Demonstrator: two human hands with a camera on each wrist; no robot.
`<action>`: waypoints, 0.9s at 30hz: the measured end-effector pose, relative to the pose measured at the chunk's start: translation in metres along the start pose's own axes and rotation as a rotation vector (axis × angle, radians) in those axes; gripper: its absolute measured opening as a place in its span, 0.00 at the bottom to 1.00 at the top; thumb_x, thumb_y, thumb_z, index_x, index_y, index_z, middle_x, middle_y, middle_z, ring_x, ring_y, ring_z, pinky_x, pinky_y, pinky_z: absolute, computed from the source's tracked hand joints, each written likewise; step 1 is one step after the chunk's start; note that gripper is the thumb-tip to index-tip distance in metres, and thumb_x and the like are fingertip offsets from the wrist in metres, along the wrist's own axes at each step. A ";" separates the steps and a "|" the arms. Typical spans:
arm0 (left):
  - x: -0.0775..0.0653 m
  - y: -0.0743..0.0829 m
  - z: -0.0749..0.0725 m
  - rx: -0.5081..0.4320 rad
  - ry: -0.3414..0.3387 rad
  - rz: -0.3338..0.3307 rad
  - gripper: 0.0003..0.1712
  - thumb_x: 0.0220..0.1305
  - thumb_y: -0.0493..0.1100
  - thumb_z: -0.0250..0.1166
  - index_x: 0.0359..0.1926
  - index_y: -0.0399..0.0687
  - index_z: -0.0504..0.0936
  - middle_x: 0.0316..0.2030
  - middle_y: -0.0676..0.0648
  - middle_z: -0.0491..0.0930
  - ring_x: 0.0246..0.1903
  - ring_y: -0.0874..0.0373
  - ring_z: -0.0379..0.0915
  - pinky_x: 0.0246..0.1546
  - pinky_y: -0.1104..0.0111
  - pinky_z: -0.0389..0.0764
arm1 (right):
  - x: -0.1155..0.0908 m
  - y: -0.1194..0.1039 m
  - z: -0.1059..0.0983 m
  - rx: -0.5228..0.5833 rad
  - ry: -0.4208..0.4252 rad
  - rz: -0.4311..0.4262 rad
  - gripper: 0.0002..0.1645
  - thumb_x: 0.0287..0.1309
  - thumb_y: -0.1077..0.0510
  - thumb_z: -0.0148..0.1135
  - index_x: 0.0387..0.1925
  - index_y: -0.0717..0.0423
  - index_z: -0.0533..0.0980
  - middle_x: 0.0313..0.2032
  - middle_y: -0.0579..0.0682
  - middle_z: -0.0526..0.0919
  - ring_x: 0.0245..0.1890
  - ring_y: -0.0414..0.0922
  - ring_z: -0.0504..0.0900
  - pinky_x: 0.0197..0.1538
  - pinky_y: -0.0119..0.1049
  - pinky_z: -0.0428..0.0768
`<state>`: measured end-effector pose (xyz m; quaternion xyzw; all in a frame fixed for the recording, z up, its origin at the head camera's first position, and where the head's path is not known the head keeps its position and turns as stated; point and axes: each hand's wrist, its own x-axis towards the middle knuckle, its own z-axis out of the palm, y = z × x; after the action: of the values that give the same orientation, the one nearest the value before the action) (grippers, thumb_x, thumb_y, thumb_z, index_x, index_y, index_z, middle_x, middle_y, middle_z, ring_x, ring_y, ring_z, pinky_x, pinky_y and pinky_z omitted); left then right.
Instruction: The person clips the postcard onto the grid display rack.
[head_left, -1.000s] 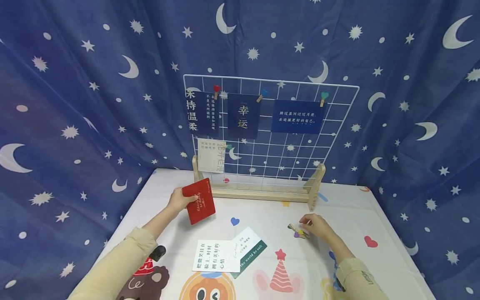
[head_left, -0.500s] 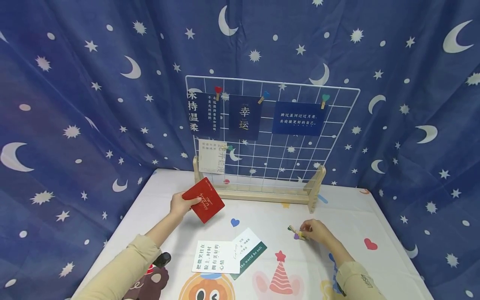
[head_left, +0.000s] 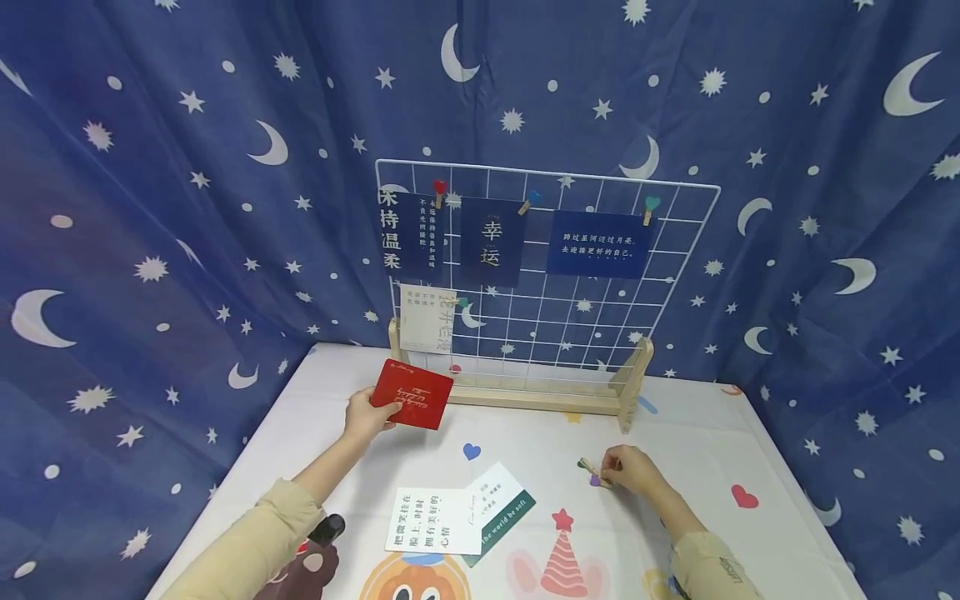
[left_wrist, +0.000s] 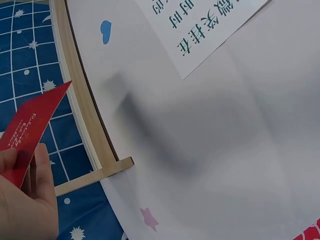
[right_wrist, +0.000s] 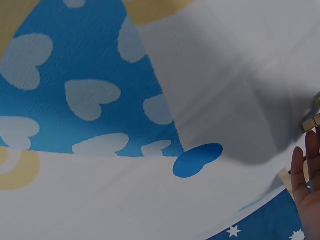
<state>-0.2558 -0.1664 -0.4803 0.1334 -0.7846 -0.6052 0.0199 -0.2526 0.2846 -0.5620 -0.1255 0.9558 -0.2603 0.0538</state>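
My left hand [head_left: 366,417] grips a red card [head_left: 420,387] by its left edge. Thin light lettering runs across the card, which is held up off the table. In the left wrist view the thumb lies on the face of the red card [left_wrist: 35,112], with fingers behind it. On the right, the fingertips of my right hand [head_left: 633,471] pinch at a small pile of wooden clothespins [head_left: 595,478] with green and purple ends. In the right wrist view a wooden clothespin [right_wrist: 310,124] shows at the fingertips of my right hand [right_wrist: 311,212].
A white wire grid rack [head_left: 540,325] on a wooden base [head_left: 540,400] stands at the back. Blue cards [head_left: 491,242] and a pale card [head_left: 426,318] hang from it by clothespins. White cards [head_left: 431,521] lie overlapping on the patterned tablecloth [head_left: 525,442], before a starry curtain [head_left: 225,250].
The red card has turned in my left hand, now more sideways and facing forward. My right fingers have closed in on the clothespin pile, covering the yellow one. The head view has tilted slightly.
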 end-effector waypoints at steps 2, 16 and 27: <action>0.000 -0.001 0.002 -0.006 -0.013 0.010 0.24 0.59 0.32 0.62 0.57 0.27 0.70 0.49 0.28 0.75 0.35 0.52 0.81 0.33 0.65 0.85 | -0.001 -0.001 -0.001 0.015 -0.001 0.025 0.10 0.48 0.66 0.67 0.18 0.54 0.75 0.19 0.42 0.74 0.20 0.38 0.67 0.24 0.27 0.67; -0.011 -0.020 0.021 -0.068 -0.085 0.060 0.22 0.59 0.31 0.62 0.53 0.28 0.70 0.46 0.29 0.76 0.34 0.55 0.81 0.35 0.62 0.85 | -0.004 -0.002 0.002 0.079 0.022 0.040 0.07 0.53 0.68 0.61 0.36 0.66 0.78 0.24 0.47 0.78 0.24 0.39 0.71 0.26 0.27 0.71; -0.010 -0.021 0.037 -0.095 -0.075 0.108 0.22 0.57 0.29 0.63 0.53 0.29 0.70 0.45 0.29 0.77 0.33 0.57 0.80 0.34 0.63 0.85 | -0.007 0.004 0.007 0.079 0.142 0.077 0.05 0.51 0.70 0.60 0.30 0.62 0.81 0.21 0.46 0.78 0.22 0.38 0.71 0.23 0.27 0.71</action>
<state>-0.2492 -0.1346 -0.5091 0.0672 -0.7611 -0.6444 0.0296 -0.2452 0.2866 -0.5693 -0.0679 0.9503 -0.3038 0.0007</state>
